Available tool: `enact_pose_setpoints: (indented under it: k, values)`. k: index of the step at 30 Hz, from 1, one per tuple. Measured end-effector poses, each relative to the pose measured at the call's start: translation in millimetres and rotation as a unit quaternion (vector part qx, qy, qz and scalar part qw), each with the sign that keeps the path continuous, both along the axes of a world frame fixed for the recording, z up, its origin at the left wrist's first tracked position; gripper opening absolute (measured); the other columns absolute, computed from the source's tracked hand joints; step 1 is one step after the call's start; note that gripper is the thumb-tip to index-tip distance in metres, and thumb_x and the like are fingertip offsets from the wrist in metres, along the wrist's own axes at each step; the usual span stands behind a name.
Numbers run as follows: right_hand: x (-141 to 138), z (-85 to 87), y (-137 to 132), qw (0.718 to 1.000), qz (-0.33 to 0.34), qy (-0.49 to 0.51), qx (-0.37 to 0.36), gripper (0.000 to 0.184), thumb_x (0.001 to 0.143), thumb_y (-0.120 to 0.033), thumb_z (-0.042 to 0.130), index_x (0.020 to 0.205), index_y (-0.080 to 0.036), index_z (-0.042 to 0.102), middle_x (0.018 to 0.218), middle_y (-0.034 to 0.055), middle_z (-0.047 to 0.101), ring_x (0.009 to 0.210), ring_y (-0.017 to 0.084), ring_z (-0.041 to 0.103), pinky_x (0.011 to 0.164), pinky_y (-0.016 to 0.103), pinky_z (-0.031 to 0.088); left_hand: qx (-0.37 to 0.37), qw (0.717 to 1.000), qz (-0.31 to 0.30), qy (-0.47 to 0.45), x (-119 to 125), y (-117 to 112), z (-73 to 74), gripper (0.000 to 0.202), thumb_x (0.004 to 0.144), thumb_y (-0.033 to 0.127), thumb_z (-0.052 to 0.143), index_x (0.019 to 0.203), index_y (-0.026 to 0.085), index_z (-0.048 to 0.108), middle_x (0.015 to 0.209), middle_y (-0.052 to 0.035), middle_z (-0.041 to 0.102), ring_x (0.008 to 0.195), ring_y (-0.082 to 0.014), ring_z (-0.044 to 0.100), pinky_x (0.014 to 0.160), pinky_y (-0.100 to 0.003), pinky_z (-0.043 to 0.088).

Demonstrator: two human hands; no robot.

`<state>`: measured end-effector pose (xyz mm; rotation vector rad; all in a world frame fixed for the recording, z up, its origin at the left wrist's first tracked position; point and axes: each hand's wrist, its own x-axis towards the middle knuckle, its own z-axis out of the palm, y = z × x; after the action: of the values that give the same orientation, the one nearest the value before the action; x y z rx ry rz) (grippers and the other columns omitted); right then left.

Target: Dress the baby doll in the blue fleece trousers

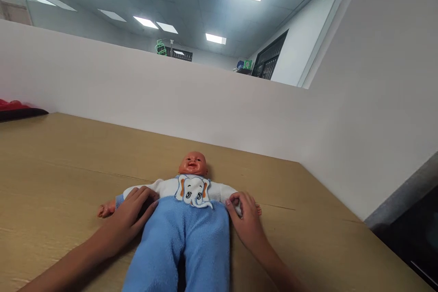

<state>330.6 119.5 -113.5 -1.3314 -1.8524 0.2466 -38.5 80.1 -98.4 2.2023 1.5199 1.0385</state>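
Observation:
A baby doll (193,164) lies face up on a wooden table (61,164), its head away from me. It wears a white top with an elephant bib (193,191) and blue fleece trousers (186,242). My left hand (132,214) rests on the doll's sleeve on the left side, fingers curled over the cloth beside the trousers. My right hand (244,216) lies on the other sleeve, fingers bent and pinching the white fabric near the doll's wrist.
A white partition wall (171,96) runs along the table's far edge and up the right side. A red and black object (17,110) sits at the far left of the table. A dark surface (414,237) lies beyond the table's right edge.

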Motion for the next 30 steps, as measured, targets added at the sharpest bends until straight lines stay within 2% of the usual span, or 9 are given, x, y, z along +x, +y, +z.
enact_pose_setpoints:
  k: [4,8,11,14,18,22,24,27,30]
  values:
    - [41,4.6,1,0.991,0.017,-0.131,0.017,0.045,0.091,-0.036,0.072,0.134,-0.025,0.063,0.135,0.0142,0.071,0.125,0.038,0.062,0.108,0.058,0.047,-0.002,0.997,0.022,-0.068,-4,0,-8.3,0.036,0.108,0.058,0.052,0.117,0.026,0.065,0.113,-0.0066,0.073,0.106,-0.0306,0.067,0.098,-0.043,0.053]
    - [63,27.5,-6,0.975,0.006,-0.216,0.054,0.04,0.086,-0.024,0.073,0.124,-0.023,0.066,0.119,0.0099,0.079,0.111,0.034,0.072,0.122,0.067,0.036,-0.012,0.991,0.024,-0.133,8,-5,7.1,0.039,0.106,0.06,0.056,0.129,0.028,0.059,0.123,-0.0058,0.07,0.115,-0.0312,0.066,0.107,-0.045,0.051]
    - [47,72.8,-19,0.937,-0.014,-0.296,0.185,0.037,0.083,-0.02,0.072,0.119,-0.023,0.067,0.106,0.0069,0.079,0.103,0.031,0.073,0.132,0.065,0.023,0.03,0.992,-0.05,-0.112,40,-6,38.4,0.04,0.105,0.054,0.063,0.138,0.033,0.057,0.147,-0.0071,0.061,0.139,-0.0336,0.055,0.123,-0.051,0.04]
    - [13,132.0,-35,0.891,0.004,-0.351,0.286,0.047,0.082,-0.02,0.073,0.129,-0.019,0.066,0.114,0.0098,0.078,0.108,0.033,0.069,0.136,0.059,0.014,0.053,0.984,-0.144,-0.093,86,4,74.0,0.068,0.096,0.05,0.079,0.154,0.031,0.049,0.159,-0.0117,0.055,0.149,-0.0353,0.047,0.128,-0.054,0.036]
    - [-26,175.0,-54,0.879,0.049,-0.295,0.371,0.052,0.088,-0.016,0.073,0.139,-0.021,0.061,0.126,0.009,0.075,0.119,0.03,0.066,0.138,0.056,0.017,0.003,0.964,-0.204,-0.172,133,30,104.8,0.056,0.084,0.043,0.081,0.134,0.021,0.069,0.141,-0.0144,0.071,0.135,-0.0402,0.061,0.121,-0.057,0.046]
    - [-42,130.1,-68,0.907,0.028,0.068,0.414,0.042,0.094,-0.008,0.07,0.129,-0.026,0.057,0.121,0.0079,0.068,0.115,0.024,0.067,0.106,0.044,0.056,-0.088,0.929,-0.162,-0.32,133,47,111.0,0.056,0.086,0.051,0.079,0.13,0.017,0.072,0.124,-0.012,0.081,0.113,-0.0381,0.075,0.097,-0.045,0.061]
    - [-48,86.6,-73,0.949,0.054,0.192,0.246,0.025,0.094,-0.01,0.065,0.11,-0.028,0.057,0.102,0.0017,0.066,0.096,0.021,0.069,0.091,0.038,0.059,-0.132,0.898,-0.117,-0.402,119,51,109.4,0.054,0.085,0.056,0.083,0.118,0.015,0.073,0.109,-0.0111,0.083,0.101,-0.035,0.078,0.085,-0.038,0.063]
    - [-61,33.9,-79,0.969,0.108,0.216,-0.048,0.03,0.09,-0.019,0.074,0.117,-0.028,0.064,0.118,0.0041,0.073,0.106,0.025,0.072,0.097,0.044,0.058,-0.192,0.84,-0.077,-0.501,97,60,105.7,0.043,0.087,0.055,0.085,0.106,0.019,0.073,0.096,-0.0081,0.083,0.085,-0.0288,0.079,0.074,-0.031,0.064]
    - [-79,21.9,-78,0.952,0.148,0.233,-0.132,0.043,0.085,-0.019,0.078,0.124,-0.027,0.065,0.127,0.0064,0.075,0.121,0.03,0.069,0.108,0.05,0.054,-0.239,0.789,-0.055,-0.563,80,72,101.9,0.033,0.096,0.051,0.075,0.107,0.02,0.074,0.094,-0.0091,0.082,0.084,-0.0299,0.08,0.072,-0.035,0.066]
